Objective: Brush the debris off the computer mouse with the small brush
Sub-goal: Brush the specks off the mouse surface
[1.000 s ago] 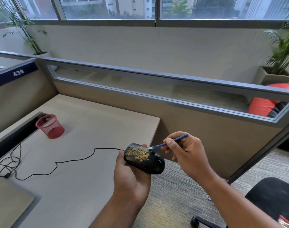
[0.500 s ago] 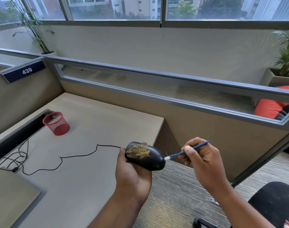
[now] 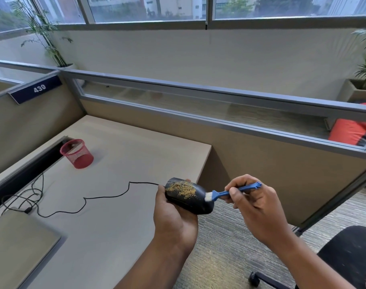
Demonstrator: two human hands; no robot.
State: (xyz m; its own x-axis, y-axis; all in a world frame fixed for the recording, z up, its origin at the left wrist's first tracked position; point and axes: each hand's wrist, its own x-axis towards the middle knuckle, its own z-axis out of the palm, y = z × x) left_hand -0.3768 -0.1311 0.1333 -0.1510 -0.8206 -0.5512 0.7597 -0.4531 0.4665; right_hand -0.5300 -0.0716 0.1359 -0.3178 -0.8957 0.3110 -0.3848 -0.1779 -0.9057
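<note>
Mouse: one black computer mouse (image 3: 189,197), held in the air just past the right front edge of the surface (image 3: 119,215), tail end over the carpet.
Debris: one patch of yellowish debris (image 3: 183,189) on the mouse's top, toward its cable end.
Cable: one black cable (image 3: 107,197) runs from the mouse leftward across the surface.
Brush: one small blue brush (image 3: 232,191), white bristles touching the mouse's tail end, clear of the debris patch.
Left hand (image 3: 173,217): wrapped under and around the mouse, grasping it.
Right hand (image 3: 255,207): right of the mouse, fingers pinched on the brush handle.
Red mesh cup (image 3: 76,153): one, well left of and behind the mouse, near the surface's rear slot.
Open room: bare surface lies left of the mouse; carpet lies below and right of it.
Edges: a partition stands behind the mouse; one black chair (image 3: 350,257) sits right of it and nearer the camera.
</note>
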